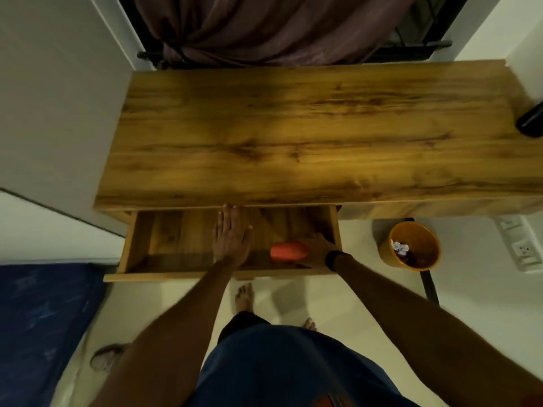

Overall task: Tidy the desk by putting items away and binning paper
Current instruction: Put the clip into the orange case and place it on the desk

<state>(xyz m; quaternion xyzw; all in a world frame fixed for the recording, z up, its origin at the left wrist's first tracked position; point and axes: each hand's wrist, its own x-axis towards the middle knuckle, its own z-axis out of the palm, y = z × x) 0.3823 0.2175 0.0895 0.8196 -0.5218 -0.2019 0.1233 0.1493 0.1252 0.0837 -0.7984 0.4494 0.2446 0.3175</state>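
Two hands in drawer [335,230], left hand [230,235] flat, right hand [318,249] on orange object [286,251]

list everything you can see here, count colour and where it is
desk: 1, brown wood, under the window
drawer: 1, brown wood, pulled open below the desk's left half
orange object: 1, orange, in the drawer's right part
bin: 1, yellow, on the floor right of the drawer
crumpled paper: white, count unclear, in the bin
dark object: 1, black, desk's right edge
curtain: 1, dark mauve, behind the desk
left hand: 1, flat, fingers straight, over the drawer
right hand: 1, against the orange object, grip unclear
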